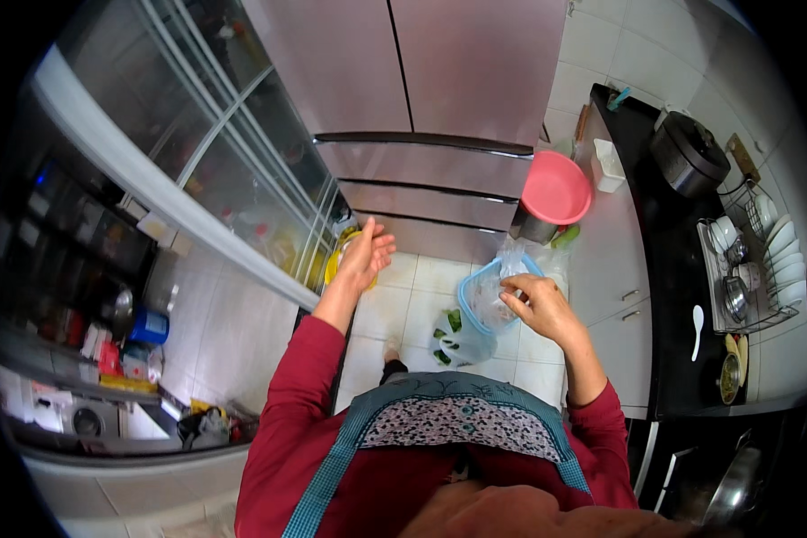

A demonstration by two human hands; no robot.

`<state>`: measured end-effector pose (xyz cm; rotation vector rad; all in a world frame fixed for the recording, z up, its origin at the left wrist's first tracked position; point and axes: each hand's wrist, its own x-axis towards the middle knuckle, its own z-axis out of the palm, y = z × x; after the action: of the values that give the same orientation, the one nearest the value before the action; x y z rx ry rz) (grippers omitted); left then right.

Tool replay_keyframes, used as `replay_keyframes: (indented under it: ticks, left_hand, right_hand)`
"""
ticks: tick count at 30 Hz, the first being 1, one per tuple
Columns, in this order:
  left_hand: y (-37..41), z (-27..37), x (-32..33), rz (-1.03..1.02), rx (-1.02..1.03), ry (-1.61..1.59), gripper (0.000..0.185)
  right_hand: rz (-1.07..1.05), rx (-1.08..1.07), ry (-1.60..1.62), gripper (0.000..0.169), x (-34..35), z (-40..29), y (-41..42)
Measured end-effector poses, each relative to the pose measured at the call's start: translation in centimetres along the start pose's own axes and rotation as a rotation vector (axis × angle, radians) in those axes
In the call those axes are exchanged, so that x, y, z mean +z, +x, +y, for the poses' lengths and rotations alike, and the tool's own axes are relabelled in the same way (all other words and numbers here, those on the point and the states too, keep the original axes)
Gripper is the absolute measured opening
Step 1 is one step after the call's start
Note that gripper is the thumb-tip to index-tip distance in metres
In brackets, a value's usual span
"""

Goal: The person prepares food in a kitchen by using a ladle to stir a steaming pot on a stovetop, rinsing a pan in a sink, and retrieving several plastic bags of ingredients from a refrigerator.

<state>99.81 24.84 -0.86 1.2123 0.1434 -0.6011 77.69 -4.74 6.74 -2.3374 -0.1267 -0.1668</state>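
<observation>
My left hand [366, 254] is raised with its fingers apart and nothing in it, above the floor near a yellow object [336, 267]. My right hand [536, 304] is over a light blue plastic basket [464, 299], its thumb and fingertips bent close to clear crumpled plastic [512, 261]. Whether the fingers pinch this plastic cannot be told. Beside the basket, a translucent plastic bag [474, 346] lies on the tiles with green leafy pieces [453, 321] by it or in it.
A fridge [437, 195] stands ahead, sliding glass doors [235, 168] at left. To the right are a pink basin [557, 188] and a black counter [672, 282] bearing a rice cooker [689, 153], a white spoon [697, 333] and a dish rack [756, 331]. A foot [391, 348] shows below.
</observation>
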Motion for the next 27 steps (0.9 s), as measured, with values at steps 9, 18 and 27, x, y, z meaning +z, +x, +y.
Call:
replay_keyframes:
  ticks: [9, 18, 27]
  left_hand:
    - [28.1, 9.6, 0.6, 0.004, -0.014, -0.397, 0.094]
    - [35.9, 11.9, 3.3, -0.111, -0.051, -0.508, 0.098]
    - [37.2, 11.0, 2.2, -0.197, -0.059, -0.523, 0.106]
  right_hand:
    - [0.179, 0.441, 0.040, 0.024, 9.8, 1.0, 9.8]
    - [0.161, 0.578, 0.110, 0.025, 15.4, -3.4, 16.0]
    - [0.176, 0.662, 0.156, 0.026, 17.9, -3.6, 15.0]
